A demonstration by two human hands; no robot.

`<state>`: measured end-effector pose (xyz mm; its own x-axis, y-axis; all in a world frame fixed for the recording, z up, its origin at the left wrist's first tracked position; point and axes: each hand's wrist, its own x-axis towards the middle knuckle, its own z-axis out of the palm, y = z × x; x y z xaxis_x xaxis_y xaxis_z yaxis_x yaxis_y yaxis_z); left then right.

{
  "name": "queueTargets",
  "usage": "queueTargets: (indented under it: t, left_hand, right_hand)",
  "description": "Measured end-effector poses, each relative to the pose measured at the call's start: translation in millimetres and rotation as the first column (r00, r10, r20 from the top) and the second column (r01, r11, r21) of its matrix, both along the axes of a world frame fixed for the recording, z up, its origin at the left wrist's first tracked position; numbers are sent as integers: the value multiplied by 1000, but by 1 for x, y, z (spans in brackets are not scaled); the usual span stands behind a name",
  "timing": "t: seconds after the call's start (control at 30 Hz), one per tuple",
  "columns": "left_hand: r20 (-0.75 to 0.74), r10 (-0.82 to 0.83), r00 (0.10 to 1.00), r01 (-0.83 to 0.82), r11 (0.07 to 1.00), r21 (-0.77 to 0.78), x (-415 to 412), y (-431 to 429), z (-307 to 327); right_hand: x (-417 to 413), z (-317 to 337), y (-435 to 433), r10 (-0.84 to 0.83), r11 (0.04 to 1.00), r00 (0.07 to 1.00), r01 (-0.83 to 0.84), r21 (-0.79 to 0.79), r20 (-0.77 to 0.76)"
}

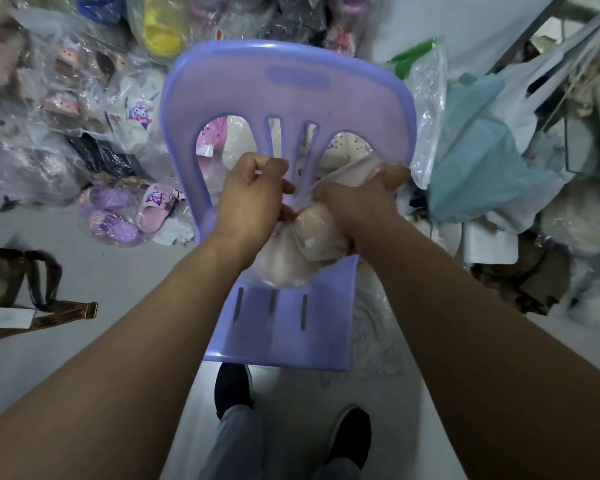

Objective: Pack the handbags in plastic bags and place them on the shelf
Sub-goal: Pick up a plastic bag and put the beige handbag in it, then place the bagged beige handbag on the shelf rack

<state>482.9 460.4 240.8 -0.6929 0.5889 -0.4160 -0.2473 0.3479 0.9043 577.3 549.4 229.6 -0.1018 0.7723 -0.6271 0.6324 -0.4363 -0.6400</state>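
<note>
Forearms close in, both reaching over purple chair (pixel 284 98). Bagging step underway, by the look of it: pale handbag (pixel 317 233) on seat, soft and rounded, wrapped in crinkly clear plastic bag (pixel 284 268). Left hand (pixel 253 199) fisted on bag film; right hand (pixel 357 206) clamped on film and handbag top. Next, probably: pull film fully over, close mouth, lift to shelf. Brown strapped handbag (pixel 11 289) with tag on floor, left, unbagged. Bagged slippers (pixel 132 213) behind chair, glossy.
</note>
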Motion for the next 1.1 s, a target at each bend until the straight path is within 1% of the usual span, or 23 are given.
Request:
queueTargets:
  t: [0.07,0.13,0.23,0.3,0.37,0.47,0.6,0.67,0.73,0.8,0.87,0.97,1.1]
  left_hand:
    - [4,41,999,-41,999,12,17,-1,-5]
    - [-43,26,999,-26,1000,-8,36,-6,-6]
    - [-76,-11,997,2,994,-109,57,-14,4]
    - [-164,-32,986,-2,979,-204,60,-21,22]
    - [-215,-48,976,-10,966,-259,61,-31,49]
    - [-254,-42,966,-34,956,-292,59,-44,96]
    - [-241,-68,968,-22,936,-350,61,-47,166]
    - [-195,-62,979,-8,940,-340,67,-46,205]
    - [-100,-28,995,0,963,-271,75,-45,245]
    - [-55,-4,998,-6,985,-172,84,-43,285]
    - [-93,10,996,-19,996,-93,95,-37,319]
    - [-196,88,977,-67,992,110,112,-26,352]
    - [-347,153,925,-40,949,313,141,-3,394]
  right_hand:
    - [16,-5,-2,-4,997,1000,3,74,22]
    - [33,-5,-6,24,993,1000,-23,113,0]
    - [58,15,-10,87,970,992,-65,233,-88]
    - [75,43,-11,115,952,979,-61,299,-166]
    - [98,78,-14,164,947,958,-87,310,-234]
    - [136,136,-16,219,950,923,-127,286,-317]
    - [176,223,-9,160,972,847,-45,231,-506]
    - [198,266,-2,116,978,807,8,206,-579]
    - [220,302,6,93,982,743,42,184,-663]
    - [240,337,8,81,982,671,71,173,-737]
    - [254,365,10,65,977,620,118,175,-782]
    - [271,397,14,91,974,568,119,191,-818]
    - [303,426,32,135,967,574,100,233,-808]
